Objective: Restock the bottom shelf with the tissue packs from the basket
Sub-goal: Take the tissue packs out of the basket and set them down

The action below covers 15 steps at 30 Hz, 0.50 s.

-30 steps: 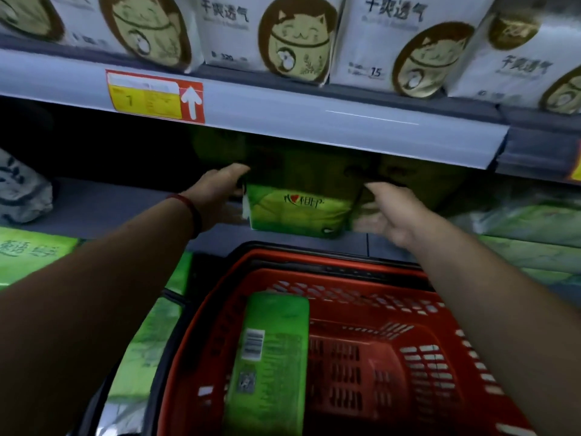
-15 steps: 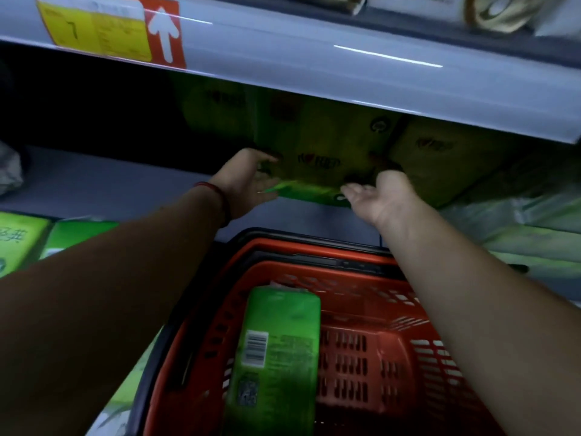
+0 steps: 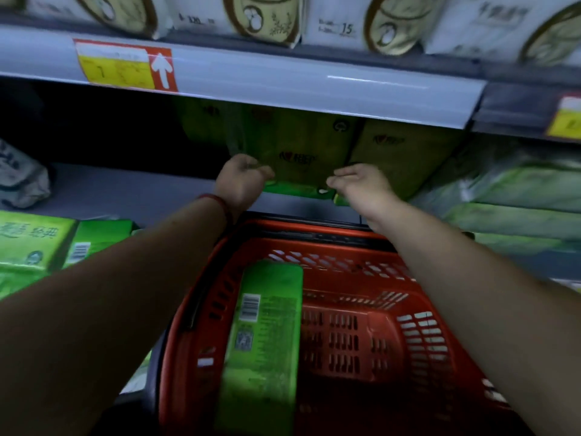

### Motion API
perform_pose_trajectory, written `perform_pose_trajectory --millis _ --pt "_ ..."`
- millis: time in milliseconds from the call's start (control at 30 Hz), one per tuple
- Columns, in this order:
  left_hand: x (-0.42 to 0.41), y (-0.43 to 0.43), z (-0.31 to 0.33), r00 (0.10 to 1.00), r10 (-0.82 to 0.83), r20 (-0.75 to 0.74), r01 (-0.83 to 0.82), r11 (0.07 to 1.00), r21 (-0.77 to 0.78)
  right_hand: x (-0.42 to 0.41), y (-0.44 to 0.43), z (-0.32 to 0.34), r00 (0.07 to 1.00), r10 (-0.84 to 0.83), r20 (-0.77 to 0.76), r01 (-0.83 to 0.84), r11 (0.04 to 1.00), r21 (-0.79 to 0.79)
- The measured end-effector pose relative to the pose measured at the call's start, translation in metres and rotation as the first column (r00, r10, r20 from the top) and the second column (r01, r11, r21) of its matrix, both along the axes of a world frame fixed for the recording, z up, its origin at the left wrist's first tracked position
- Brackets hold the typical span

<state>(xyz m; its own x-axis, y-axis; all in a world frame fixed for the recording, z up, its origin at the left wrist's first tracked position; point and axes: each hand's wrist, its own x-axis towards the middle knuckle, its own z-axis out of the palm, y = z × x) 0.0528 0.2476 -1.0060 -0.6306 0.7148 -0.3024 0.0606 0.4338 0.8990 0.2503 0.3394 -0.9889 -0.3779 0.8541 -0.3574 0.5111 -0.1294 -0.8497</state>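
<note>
Flanking the shelved tissue pack (image 3: 303, 146): left hand (image 3: 242, 180); right hand (image 3: 361, 184).

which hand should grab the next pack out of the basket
Left hand, probably. The tissue pack lies along the left side of the basket, directly below that arm; the right hand would have to cross over. Both are up at the bottom shelf.

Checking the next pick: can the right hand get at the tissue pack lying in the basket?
Probably yes. The tissue pack lies uncovered in the open basket, and the right hand, up at the bottom shelf, looks empty.
</note>
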Motion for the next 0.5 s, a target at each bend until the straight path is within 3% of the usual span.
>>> perform_pose_trajectory --millis 67,100,167,200,233,300,367,433,500 --pt "0.022 -0.024 0.015 0.971 -0.116 -0.208 0.114 0.993 -0.023 0.010 -0.018 0.011 0.998 0.069 0.004 -0.069 0.991 0.111" --pt "0.032 -0.038 0.027 0.894 -0.215 -0.393 0.197 0.977 -0.088 0.016 -0.027 0.015 0.995 0.097 0.001 -0.096 0.980 0.176" --pt "0.052 -0.065 0.050 0.546 -0.346 -0.763 0.253 0.936 -0.243 0.029 -0.043 0.021 0.988 0.148 0.038 -0.153 0.946 0.286" --pt "0.063 -0.078 0.057 0.411 -0.363 -0.836 0.235 0.928 -0.288 0.038 -0.054 0.026 0.980 0.181 0.077 -0.196 0.925 0.325" --pt "0.077 -0.090 0.065 0.373 -0.401 -0.837 0.216 0.915 -0.342 0.047 -0.065 0.035 0.968 0.216 0.128 -0.248 0.903 0.350" --pt "0.100 -0.112 0.065 0.476 -0.520 -0.709 0.207 0.850 -0.485 0.062 -0.085 0.044 0.923 0.302 0.237 -0.372 0.855 0.360" --pt "0.121 -0.129 0.054 0.575 -0.633 -0.518 0.169 0.711 -0.682 0.075 -0.102 0.049 0.836 0.410 0.364 -0.524 0.794 0.309" --pt "0.138 -0.146 0.041 0.671 -0.635 -0.383 0.103 0.591 -0.800 0.087 -0.114 0.055 0.761 0.475 0.443 -0.617 0.741 0.264" --pt "0.153 -0.162 0.030 0.752 -0.566 -0.338 0.081 0.588 -0.805 0.101 -0.120 0.061 0.752 0.476 0.456 -0.626 0.734 0.264"
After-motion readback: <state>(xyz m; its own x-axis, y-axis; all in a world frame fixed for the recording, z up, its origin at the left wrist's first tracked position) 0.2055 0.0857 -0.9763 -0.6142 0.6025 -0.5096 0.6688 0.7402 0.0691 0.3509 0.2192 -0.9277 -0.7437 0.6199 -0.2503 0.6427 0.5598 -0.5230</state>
